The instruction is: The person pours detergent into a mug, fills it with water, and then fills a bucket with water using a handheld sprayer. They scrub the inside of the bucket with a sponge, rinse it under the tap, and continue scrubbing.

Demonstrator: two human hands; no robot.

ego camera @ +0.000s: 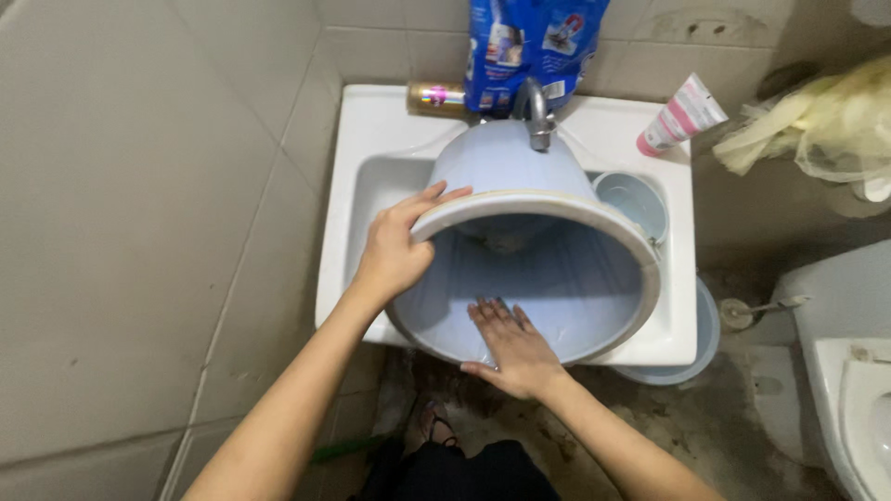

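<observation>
Pale blue plastic tub (557,278) lies tipped on its side in the white sink (371,186), mouth toward you; your left hand (394,250) curls its fingers over the rim, so keep that hold firm; your right hand (515,348) lies flat and open inside, grasping nothing; press evenly across the wall.

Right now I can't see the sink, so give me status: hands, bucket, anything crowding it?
Left hand grips bucket rim. Right hand flat inside bucket wall. Bucket tilted in sink, under tap. Small cup beside it.
</observation>
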